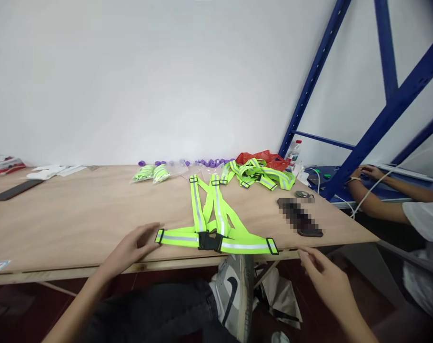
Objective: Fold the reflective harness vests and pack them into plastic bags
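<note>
A neon yellow reflective strap vest (216,224) lies spread flat on the wooden table (76,214), its waist belt along the near edge with a black buckle in the middle. My left hand (132,247) rests open on the table, fingertips just beside the belt's left end. My right hand (325,276) hovers open at the table's front edge, a little right of the belt's right end, holding nothing.
A second bundled vest (259,174) and a red bag (269,159) lie at the back, with packed vests in clear bags (152,173) and purple pieces. A phone (300,216) lies to the right. Another person's arms (377,197) reach over a blue rack (391,102) at right. My crossed leg and shoe (234,295) are under the table.
</note>
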Demonstrator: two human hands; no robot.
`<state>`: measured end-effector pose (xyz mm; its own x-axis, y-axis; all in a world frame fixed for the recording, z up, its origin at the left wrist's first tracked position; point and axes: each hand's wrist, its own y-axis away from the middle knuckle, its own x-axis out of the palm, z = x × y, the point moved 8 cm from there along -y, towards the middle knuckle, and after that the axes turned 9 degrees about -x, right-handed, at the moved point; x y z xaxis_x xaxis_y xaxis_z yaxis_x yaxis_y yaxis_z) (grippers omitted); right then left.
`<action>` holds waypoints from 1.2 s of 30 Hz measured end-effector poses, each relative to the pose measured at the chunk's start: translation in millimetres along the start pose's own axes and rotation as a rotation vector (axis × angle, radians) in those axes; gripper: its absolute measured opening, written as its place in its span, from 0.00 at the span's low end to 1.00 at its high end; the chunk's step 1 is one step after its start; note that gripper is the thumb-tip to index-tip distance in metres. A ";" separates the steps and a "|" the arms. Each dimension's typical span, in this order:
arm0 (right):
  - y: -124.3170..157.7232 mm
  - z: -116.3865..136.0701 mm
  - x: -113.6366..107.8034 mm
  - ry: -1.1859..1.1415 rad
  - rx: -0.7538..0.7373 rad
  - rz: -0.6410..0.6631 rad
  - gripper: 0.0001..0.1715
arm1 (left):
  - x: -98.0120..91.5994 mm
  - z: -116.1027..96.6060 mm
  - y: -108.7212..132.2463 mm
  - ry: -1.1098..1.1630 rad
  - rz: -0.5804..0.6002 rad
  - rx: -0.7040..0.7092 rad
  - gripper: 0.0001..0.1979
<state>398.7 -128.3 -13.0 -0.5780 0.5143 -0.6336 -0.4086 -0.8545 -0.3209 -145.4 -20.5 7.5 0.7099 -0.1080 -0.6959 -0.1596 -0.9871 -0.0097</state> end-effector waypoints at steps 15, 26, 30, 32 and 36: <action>5.3 15.9 72.5 -0.313 0.032 0.114 0.43 | 5.8 -20.1 23.6 0.155 -0.012 0.025 0.25; -14.0 72.6 57.1 -0.018 -0.315 -0.015 0.32 | 22.6 -32.6 22.4 0.496 0.005 -0.154 0.26; -20.5 67.0 65.1 0.080 -0.299 0.017 0.31 | 24.2 -21.0 15.2 0.424 -0.135 -0.202 0.26; -21.6 60.4 69.1 0.106 -0.276 0.014 0.33 | 22.9 -17.8 13.6 0.337 -0.251 -0.185 0.27; -17.3 54.9 76.2 0.072 -0.257 -0.011 0.36 | 31.3 -17.2 10.5 0.362 -0.361 -0.155 0.27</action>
<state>322.9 -70.3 -17.1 -0.5190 0.5253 -0.6743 -0.2166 -0.8440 -0.4907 -113.1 -36.3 -2.0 0.8967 0.2348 -0.3752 0.2221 -0.9719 -0.0774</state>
